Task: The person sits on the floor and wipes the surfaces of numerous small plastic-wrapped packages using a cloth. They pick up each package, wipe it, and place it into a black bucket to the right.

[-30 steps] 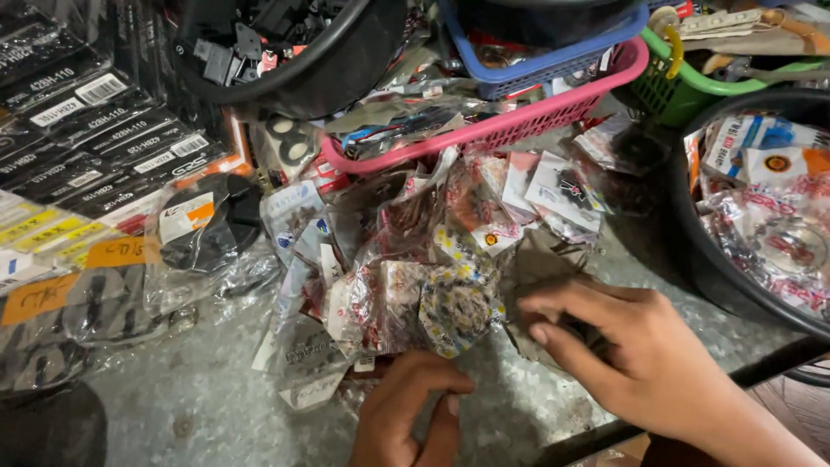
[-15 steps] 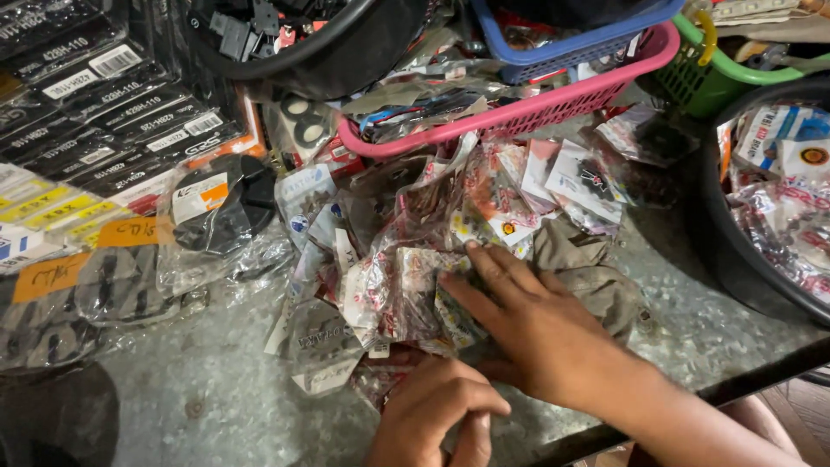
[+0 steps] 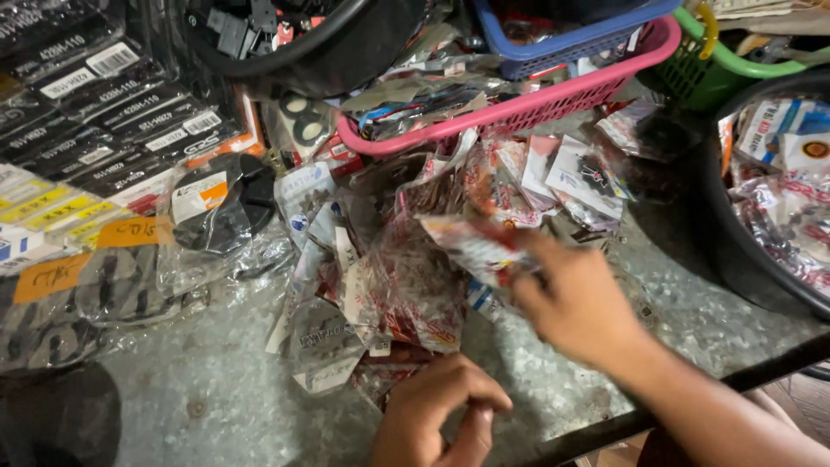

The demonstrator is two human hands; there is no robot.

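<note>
Two hands over a heap of small clear packets (image 3: pixel 406 294), too many to count, on the metal table (image 3: pixel 199 389). Right hand (image 3: pixel 575 298), blurred, pinches one red-and-white packet (image 3: pixel 471 246) in closed fingers, lifted just above the heap. Left hand (image 3: pixel 441 415) curled loosely at the near edge; grip unclear. Pink basket (image 3: pixel 553 95) holds packets; a blue basket (image 3: pixel 571 39) sits inside it. Black tub (image 3: pixel 752 259) at right holds more.

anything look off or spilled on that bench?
Yes. Clear plastic packets lie in a loose overlapping heap on the metal table instead of in the pink basket. The right hand lifts one packet; the left hand rests at the heap's edge.
</note>
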